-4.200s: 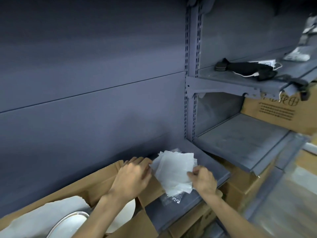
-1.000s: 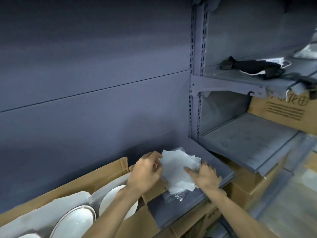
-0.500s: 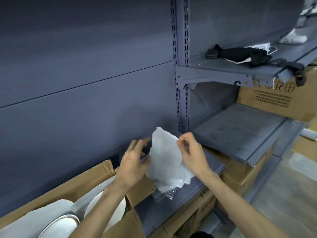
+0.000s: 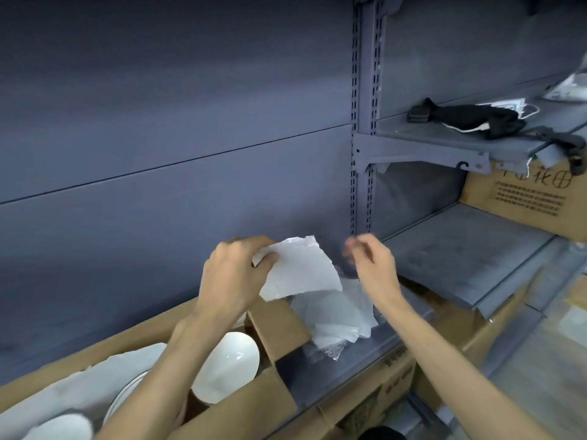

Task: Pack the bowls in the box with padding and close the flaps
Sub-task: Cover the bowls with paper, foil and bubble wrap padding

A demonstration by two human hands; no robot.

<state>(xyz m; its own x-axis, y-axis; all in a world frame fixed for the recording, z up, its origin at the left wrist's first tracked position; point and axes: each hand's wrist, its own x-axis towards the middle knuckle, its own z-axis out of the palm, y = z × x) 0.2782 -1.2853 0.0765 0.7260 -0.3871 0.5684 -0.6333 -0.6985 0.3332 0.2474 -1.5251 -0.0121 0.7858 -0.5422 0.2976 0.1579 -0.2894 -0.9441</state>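
Observation:
An open cardboard box [image 4: 263, 404] sits at the lower left on a grey shelf. White bowls [image 4: 227, 365] stand on edge inside it, with white foam padding [image 4: 63, 392] between them. My left hand [image 4: 233, 274] pinches one white foam sheet [image 4: 301, 269] by its upper corner, lifted above the box's end flap. My right hand [image 4: 371, 265] hovers just right of that sheet, fingers loosely curled and blurred, holding nothing. A pile of foam sheets [image 4: 336, 315] lies on the shelf beneath it.
Grey shelving [image 4: 470, 258] runs to the right, with a slotted upright post [image 4: 365, 122]. A black strap and face masks [image 4: 470, 117] lie on the upper shelf. Printed cardboard boxes [image 4: 527, 198] sit at the right and below the shelf.
My left hand has taken one foam sheet off the pile and lifted it leftward. My right hand has let go of it and moved slightly right.

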